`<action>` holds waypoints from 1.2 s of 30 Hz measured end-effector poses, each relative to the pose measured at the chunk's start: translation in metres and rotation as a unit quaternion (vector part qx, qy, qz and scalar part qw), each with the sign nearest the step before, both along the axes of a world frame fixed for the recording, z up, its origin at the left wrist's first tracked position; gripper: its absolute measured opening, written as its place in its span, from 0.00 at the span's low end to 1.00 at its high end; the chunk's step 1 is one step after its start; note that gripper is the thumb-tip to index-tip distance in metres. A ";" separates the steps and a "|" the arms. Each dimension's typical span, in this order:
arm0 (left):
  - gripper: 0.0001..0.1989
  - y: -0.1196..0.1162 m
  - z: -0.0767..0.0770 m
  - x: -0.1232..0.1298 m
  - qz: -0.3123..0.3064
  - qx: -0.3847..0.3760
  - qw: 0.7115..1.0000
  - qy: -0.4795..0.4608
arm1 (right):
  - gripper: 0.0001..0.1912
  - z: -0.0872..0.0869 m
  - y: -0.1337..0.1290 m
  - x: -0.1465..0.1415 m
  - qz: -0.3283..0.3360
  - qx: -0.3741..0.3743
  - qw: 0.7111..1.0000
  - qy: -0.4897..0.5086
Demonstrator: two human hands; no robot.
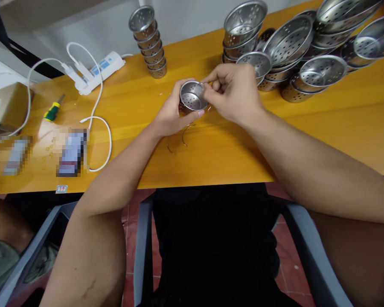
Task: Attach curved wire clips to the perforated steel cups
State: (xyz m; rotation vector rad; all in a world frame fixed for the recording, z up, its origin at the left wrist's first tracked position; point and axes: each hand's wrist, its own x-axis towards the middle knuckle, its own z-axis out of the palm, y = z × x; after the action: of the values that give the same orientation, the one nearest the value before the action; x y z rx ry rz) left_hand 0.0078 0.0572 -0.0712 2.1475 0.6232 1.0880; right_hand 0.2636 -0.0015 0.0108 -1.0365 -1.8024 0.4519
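Observation:
A small perforated metal cup (193,97) is tilted with its opening toward the camera, just over the wooden table. My left hand (173,111) wraps round its left and lower sides, the thumb along the near rim. At the cup's right rim, my right hand (232,90) pinches with thumb and index finger; whatever is between the fingertips is too small to make out. Thin curved wire pieces lie on the table below the cup, one longer (183,135) and one shorter (170,149). Another bit of wire (209,108) shows beneath my right hand.
A tall stack of perforated cups (152,49) stands at the back. More stacked cups and bowls (289,42) fill the back right. On the left are a power strip (104,70), white cables, a screwdriver (53,111), two blurred phones (72,153) and a cardboard box (13,106). Another person sits far left.

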 end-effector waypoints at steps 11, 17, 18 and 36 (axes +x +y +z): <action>0.64 -0.005 0.003 0.000 -0.015 0.057 0.998 0.024 | 0.06 -0.003 -0.001 -0.005 -0.001 -0.005 1.000 0.019; 0.62 0.001 -0.005 0.007 0.001 0.037 0.999 0.021 | 0.02 0.001 -0.007 -0.010 0.009 0.003 1.000 0.017; 0.61 0.001 -0.005 0.007 0.001 0.031 0.999 0.018 | 0.03 0.001 -0.007 -0.009 0.014 0.006 1.000 0.023; 0.51 -0.002 0.009 -0.006 -0.031 -0.066 0.995 -0.066 | 0.37 0.023 -0.008 0.005 0.270 -0.193 0.930 0.158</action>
State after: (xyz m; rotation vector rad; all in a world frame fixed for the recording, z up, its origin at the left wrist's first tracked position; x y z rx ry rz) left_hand 0.0022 0.0556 -0.0622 1.9519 0.5492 1.1129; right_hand 0.2683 -0.0098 0.0337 -0.6468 -1.7203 1.2782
